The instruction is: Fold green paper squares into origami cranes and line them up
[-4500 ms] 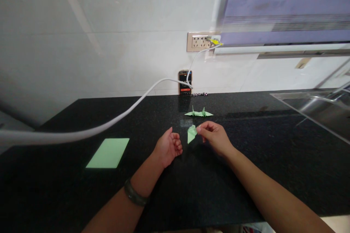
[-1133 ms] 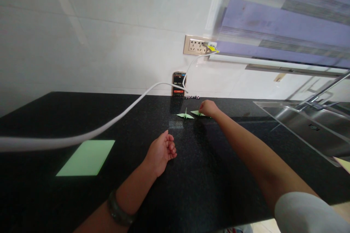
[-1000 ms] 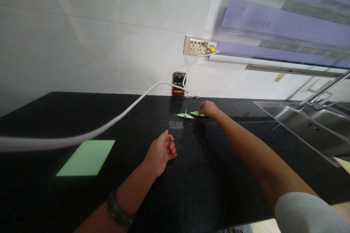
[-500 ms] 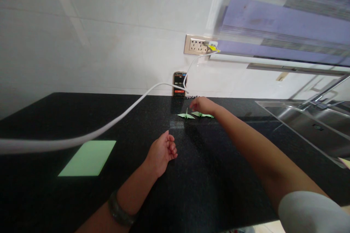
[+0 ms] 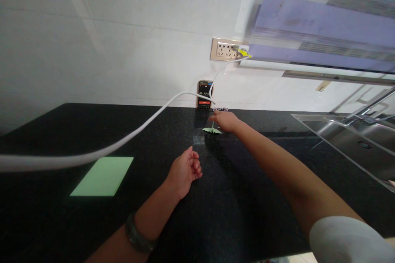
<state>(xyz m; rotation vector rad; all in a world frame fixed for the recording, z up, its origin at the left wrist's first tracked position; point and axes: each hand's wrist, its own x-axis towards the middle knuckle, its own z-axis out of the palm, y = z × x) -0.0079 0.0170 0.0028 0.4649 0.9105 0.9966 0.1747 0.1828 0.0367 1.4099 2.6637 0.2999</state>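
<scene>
My right hand (image 5: 226, 121) reaches to the back of the counter. Its fingers are drawn together at the upright tip of a light green folded paper crane (image 5: 212, 130), whose wings spread on the black surface. The hand and wrist hide what lies just to the right of that crane. My left hand (image 5: 185, 172) rests on the counter nearer to me, palm turned to the right. Its fingers are loosely curled, the thumb is apart, and nothing shows in them. A stack of light green paper (image 5: 103, 176) lies flat to the left of it.
A phone (image 5: 205, 93) showing a timer leans on the wall, with a beaded string (image 5: 222, 109) beside it. A white cable (image 5: 138, 129) arcs across the view from the wall socket (image 5: 226, 49). At the right is a steel sink (image 5: 364, 144) with a tap.
My right hand has moved a little left and now covers the neighbouring paper crane or cranes seen before. My left hand keeps its pose. The view has shifted slightly.
</scene>
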